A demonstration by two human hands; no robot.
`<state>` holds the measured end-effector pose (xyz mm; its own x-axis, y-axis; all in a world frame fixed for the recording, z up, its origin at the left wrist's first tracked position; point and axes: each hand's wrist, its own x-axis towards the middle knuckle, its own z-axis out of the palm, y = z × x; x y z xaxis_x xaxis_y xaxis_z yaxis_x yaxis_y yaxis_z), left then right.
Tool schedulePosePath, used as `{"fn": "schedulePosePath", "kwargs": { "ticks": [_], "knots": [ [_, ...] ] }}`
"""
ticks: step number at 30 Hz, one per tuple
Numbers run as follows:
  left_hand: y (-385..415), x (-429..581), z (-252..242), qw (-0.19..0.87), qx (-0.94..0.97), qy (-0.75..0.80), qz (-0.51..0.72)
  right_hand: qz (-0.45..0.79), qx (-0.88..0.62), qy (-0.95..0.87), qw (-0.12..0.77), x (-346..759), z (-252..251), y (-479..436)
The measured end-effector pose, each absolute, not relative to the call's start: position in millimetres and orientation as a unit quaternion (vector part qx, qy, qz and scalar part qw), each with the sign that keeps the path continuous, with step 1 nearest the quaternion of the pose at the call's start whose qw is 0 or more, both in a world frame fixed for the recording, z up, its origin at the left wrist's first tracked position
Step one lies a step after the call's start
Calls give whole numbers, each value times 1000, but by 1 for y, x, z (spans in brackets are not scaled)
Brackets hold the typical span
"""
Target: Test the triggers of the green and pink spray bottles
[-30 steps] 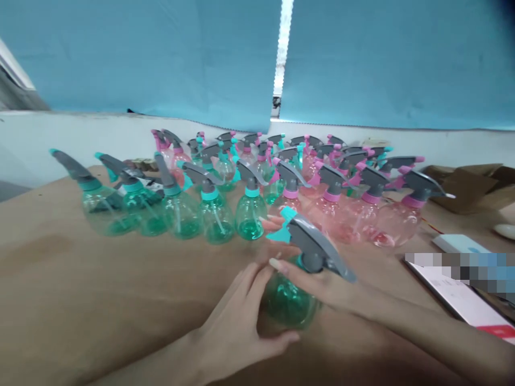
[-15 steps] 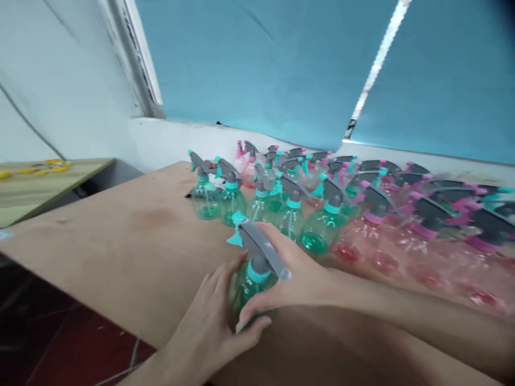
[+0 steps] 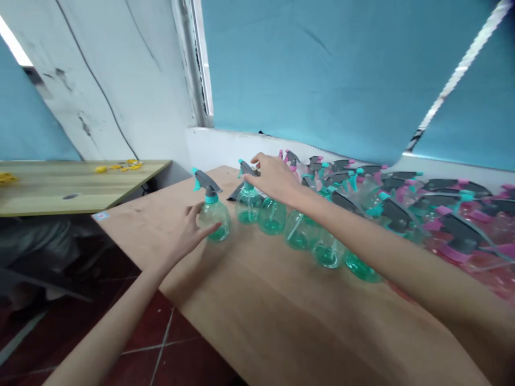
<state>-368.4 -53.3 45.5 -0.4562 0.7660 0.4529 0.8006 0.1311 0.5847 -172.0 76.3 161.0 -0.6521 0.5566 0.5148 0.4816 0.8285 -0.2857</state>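
Note:
A clear green spray bottle (image 3: 219,212) with a grey and turquoise trigger head stands upright on the brown table at the left end of a row. My left hand (image 3: 187,233) grips its body, thumb across the front and fingers at the far left side. My right hand (image 3: 277,179) is over the neighbouring green spray bottle (image 3: 246,202), thumb and fingers apart around the back of its trigger head. Whether the right fingers touch that head, I cannot tell. More green spray bottles (image 3: 298,230) continue the row to the right, partly hidden by my right forearm.
Pink spray bottles (image 3: 458,244) crowd the right side of the brown table (image 3: 257,300). Behind them runs a white wall ledge below blue sheeting (image 3: 301,80). At left, a separate wooden table (image 3: 76,187) holds yellow pieces (image 3: 124,165). Tiled floor shows below the table edge.
The view has swung left. The green bottle that both hands held near the front is now at the row's left end. My right hand has left it and moved to the neighbouring bottle's head.

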Motion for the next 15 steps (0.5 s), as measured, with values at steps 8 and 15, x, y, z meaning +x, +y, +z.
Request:
{"fn": "schedulePosePath", "kwargs": {
  "ticks": [8,15],
  "knots": [
    [0,-401,40,22,-503,-757,-416,42,-387,-892,230,-225,162,107],
    [17,-407,36,15,-513,-741,-433,43,-401,-899,171,-237,157,111]
  ]
}}
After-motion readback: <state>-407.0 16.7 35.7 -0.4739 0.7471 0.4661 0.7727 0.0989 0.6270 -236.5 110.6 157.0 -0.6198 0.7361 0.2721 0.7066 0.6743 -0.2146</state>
